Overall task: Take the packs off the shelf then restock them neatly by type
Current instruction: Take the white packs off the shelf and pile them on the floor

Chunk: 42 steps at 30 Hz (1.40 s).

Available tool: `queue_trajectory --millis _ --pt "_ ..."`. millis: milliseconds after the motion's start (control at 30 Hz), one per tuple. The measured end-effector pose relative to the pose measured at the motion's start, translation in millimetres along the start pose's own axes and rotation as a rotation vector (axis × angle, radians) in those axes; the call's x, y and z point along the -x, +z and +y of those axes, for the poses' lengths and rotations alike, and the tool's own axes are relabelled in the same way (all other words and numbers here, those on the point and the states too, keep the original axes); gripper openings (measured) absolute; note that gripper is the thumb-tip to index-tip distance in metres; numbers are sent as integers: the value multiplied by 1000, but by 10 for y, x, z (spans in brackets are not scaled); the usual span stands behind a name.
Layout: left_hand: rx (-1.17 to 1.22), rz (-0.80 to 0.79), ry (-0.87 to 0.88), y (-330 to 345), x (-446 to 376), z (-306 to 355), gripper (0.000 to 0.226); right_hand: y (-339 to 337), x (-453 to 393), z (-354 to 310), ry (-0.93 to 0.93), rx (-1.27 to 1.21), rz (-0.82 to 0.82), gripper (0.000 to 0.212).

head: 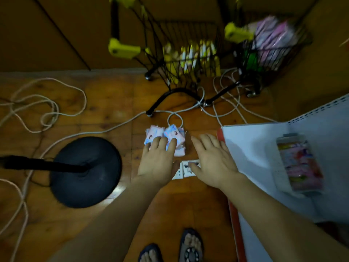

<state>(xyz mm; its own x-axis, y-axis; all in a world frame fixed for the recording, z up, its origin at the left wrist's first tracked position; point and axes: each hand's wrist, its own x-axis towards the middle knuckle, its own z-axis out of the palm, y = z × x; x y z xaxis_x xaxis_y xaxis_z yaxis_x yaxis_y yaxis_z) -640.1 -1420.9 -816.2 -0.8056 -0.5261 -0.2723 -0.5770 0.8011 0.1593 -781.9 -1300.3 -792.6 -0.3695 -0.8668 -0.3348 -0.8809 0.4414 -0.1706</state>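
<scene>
Both forearms are bare to the lower edge of the picture, with no sleeve, watch or bracelet showing. The left hand and right hand wear no rings or gloves. On the feet are dark open-toed sandals; the right one has a pale, dotted pattern on its strap.

A small pile of pink and blue packs lies on the wooden floor. More pink packs lie in a row on the white shelf, well apart from the pile.
</scene>
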Motion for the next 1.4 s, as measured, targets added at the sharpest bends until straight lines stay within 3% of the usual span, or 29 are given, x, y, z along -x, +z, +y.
queue_trajectory --millis 133,400,833,1100,1400 --pt "13 143 5 -1222 117 96 58 -1174 221 -207 -7 12 116 73" --pt "19 365 -2 -3452 377 425 58 -3338 682 -463 -23 89 308 74" --pt "0 672 81 -6147 1114 1005 59 -6032 1780 -818 15 198 584 75" --pt "40 783 323 -7168 1400 1523 60 -6834 2658 -879 229 288 730 73" --pt "93 765 802 -7253 1928 2667 59 -6743 4214 -962 648 328 783 80"
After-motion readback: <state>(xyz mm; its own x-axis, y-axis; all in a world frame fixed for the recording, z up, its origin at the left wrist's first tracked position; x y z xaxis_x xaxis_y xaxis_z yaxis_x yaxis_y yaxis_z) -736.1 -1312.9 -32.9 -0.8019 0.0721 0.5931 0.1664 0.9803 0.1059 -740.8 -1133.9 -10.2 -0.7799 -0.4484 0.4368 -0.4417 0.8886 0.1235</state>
